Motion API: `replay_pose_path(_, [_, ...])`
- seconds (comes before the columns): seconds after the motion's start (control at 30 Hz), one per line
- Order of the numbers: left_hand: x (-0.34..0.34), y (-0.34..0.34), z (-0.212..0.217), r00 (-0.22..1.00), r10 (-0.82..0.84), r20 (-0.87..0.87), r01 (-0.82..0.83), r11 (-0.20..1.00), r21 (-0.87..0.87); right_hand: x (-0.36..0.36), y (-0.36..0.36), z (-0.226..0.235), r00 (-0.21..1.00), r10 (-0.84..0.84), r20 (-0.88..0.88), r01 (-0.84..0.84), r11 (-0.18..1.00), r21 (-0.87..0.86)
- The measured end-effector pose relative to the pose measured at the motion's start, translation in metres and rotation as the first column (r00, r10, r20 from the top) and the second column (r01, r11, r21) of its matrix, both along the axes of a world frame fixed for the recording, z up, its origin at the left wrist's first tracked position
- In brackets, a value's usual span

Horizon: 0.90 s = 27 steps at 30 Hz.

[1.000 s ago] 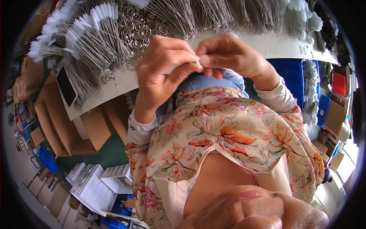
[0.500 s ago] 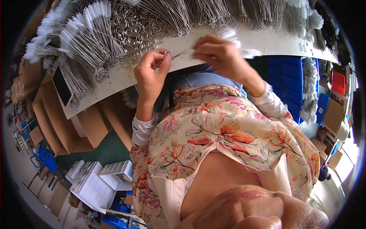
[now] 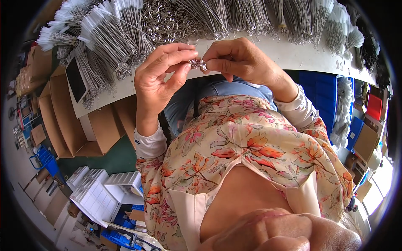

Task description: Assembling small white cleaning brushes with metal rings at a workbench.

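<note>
My left hand (image 3: 161, 77) pinches a small shiny metal ring (image 3: 194, 63) between thumb and fingertips. Close beside it, my right hand (image 3: 247, 62) has thumb and forefinger closed on a small stack of wire loops (image 3: 203, 65). The two hands meet over the near edge of the white table (image 3: 268, 52). Whether the ring and the loops are linked cannot be made out, and whatever lies behind my right fingers is hidden.
A heap of loose metal rings (image 3: 167, 23) lies beyond my hands. Bundles of white-bristled wire brushes (image 3: 113, 31) line the table. A phone (image 3: 76, 79) lies at the left edge. Open cardboard boxes (image 3: 79, 125) stand at left, blue bins (image 3: 318, 92) at right.
My right hand has come left, close against my left hand, and its motion blur is gone. Thin wires that stretched between the hands no longer show; metal loops now show at the right fingertips.
</note>
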State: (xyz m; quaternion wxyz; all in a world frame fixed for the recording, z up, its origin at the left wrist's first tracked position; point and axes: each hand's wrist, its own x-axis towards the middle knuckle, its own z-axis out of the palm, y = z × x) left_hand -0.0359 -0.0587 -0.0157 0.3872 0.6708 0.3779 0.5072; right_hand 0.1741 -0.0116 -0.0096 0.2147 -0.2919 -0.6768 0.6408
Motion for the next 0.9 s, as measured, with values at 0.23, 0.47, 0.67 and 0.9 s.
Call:
replay_pose_path(0.23, [0.013, -0.003, 0.001, 0.989, 0.054, 0.14, -0.056, 0.998, 0.013, 0.0, -0.006, 0.0, 0.993, -0.055, -0.107, 0.03, 0.974, -0.224])
replay_pose_path(0.47, [0.018, 0.0, 0.011, 0.961, 0.24, 0.134, -0.27, 0.916, 0.297, -0.012, -0.016, 0.032, 0.951, -0.243, -0.191, 0.227, 0.969, -0.101])
replay_pose_path(0.67, [0.02, 0.004, 0.017, 0.949, 0.316, -0.001, -0.277, 0.832, 0.48, -0.003, -0.008, 0.038, 0.935, -0.232, -0.269, 0.212, 0.972, -0.101])
replay_pose_path(0.9, [0.025, 0.009, 0.02, 0.941, 0.338, 0.017, -0.304, 0.82, 0.485, -0.014, -0.009, 0.05, 0.937, -0.278, -0.209, 0.274, 0.96, -0.052])
